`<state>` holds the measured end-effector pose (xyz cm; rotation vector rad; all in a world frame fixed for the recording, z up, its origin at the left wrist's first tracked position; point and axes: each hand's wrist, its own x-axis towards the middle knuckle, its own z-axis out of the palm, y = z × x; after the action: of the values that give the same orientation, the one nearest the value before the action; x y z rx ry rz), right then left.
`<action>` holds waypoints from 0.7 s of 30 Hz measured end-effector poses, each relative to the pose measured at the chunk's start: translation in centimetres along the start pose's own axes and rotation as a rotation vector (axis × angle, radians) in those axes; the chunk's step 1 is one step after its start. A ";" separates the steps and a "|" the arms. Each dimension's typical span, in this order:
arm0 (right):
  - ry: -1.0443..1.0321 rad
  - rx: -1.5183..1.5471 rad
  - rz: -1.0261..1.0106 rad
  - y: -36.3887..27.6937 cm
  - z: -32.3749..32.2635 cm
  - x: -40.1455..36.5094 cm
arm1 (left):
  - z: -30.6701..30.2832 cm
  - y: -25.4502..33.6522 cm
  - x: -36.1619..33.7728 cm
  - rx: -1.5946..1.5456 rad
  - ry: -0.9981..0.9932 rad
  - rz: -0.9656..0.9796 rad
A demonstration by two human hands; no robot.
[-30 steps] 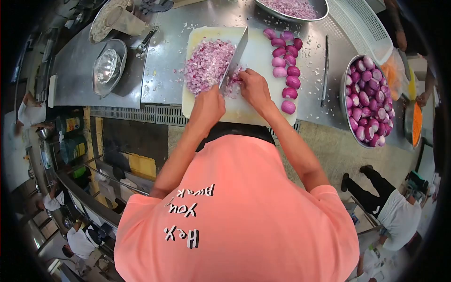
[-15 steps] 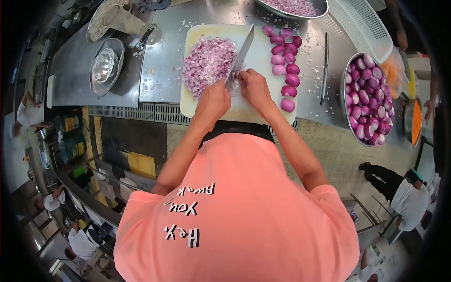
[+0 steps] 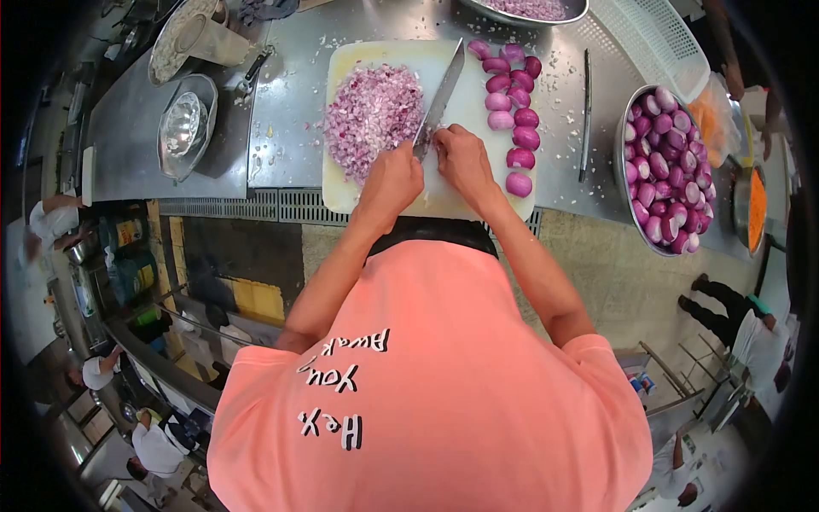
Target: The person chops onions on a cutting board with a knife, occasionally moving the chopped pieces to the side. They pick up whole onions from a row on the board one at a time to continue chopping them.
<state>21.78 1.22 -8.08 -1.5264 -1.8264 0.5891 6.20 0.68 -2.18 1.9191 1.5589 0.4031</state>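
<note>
My left hand [image 3: 391, 186] is closed around the handle of a large kitchen knife [image 3: 443, 92]. Its blade slants away and to the right across the white cutting board [image 3: 467, 102]. Close by the blade's heel, my right hand [image 3: 465, 160] has its fingers curled down on a piece of onion, mostly hidden under the fingertips. A heap of chopped red onion [image 3: 373, 118] covers the board's left side. Peeled onion halves [image 3: 523, 118] stand in uneven rows along its right edge.
A metal bowl of peeled red onions [image 3: 668, 175] sits at right, past a thin dark rod [image 3: 586, 115]. Behind the board is a bowl of chopped onion [image 3: 529, 8], beside a white perforated crate [image 3: 653, 43]. At left lies a metal basin [image 3: 186, 128]. Other people stand farther off.
Both hands stay nearly in place at the board, the knife still in my left hand. The view has shifted slightly. A person in the right background has changed leg position.
</note>
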 end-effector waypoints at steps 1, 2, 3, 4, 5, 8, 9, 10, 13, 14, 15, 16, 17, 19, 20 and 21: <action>0.002 0.016 0.007 -0.1 -0.1 0.0 | 0.0 0.1 -0.5 0.001 0.003 0.002; 0.010 0.017 0.001 -0.1 0.0 0.3 | 0.0 0.0 -0.8 0.009 0.022 0.007; 0.007 0.012 0.010 -0.1 -0.1 0.2 | 0.4 -0.2 -1.0 0.016 0.034 0.009; 0.000 0.007 0.023 -0.1 -0.1 -0.1 | 0.9 -0.3 -0.7 0.016 -0.023 -0.024; -0.005 0.007 0.028 0.0 -0.1 -0.3 | 1.3 -0.6 -0.5 0.014 -0.028 -0.027; -0.003 -0.026 0.009 -0.3 -0.4 -0.2 | -0.1 0.6 0.3 -0.030 -0.049 -0.058; -0.003 -0.029 0.014 -0.2 -0.4 -0.3 | -0.1 0.6 0.0 -0.029 -0.043 -0.052; -0.002 -0.029 0.020 -0.1 -0.4 -0.2 | 0.2 0.3 -0.5 -0.007 -0.015 -0.031; 0.005 -0.024 -0.010 0.3 -0.3 -0.3 | 1.3 -0.1 -0.2 0.017 -0.028 -0.063; -0.003 -0.027 -0.007 0.4 -0.4 -0.5 | 1.4 -0.4 0.4 -0.010 -0.012 -0.033; 0.011 0.003 -0.009 0.7 -0.7 -0.4 | 1.2 -0.4 0.9 -0.038 0.011 0.000; 0.023 0.032 -0.015 0.9 -1.1 -0.1 | 0.5 -0.1 1.1 -0.052 -0.001 -0.013; 0.020 0.028 -0.028 1.4 -1.8 0.1 | 0.1 -0.2 0.8 -0.056 0.013 -0.014; 0.114 -0.060 0.025 2.9 -3.9 0.4 | -0.7 -0.4 -0.9 -0.017 0.002 0.012; 0.108 -0.060 0.023 3.4 -5.0 0.4 | -1.2 -0.4 -2.0 -0.020 0.004 0.007; 0.138 -0.076 0.081 3.5 -6.4 0.7 | -1.9 -0.3 -3.2 -0.060 -0.077 0.006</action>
<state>28.79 2.10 -6.10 -1.6554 -1.7064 0.4443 4.06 -1.82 -0.50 1.8722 1.4753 0.3708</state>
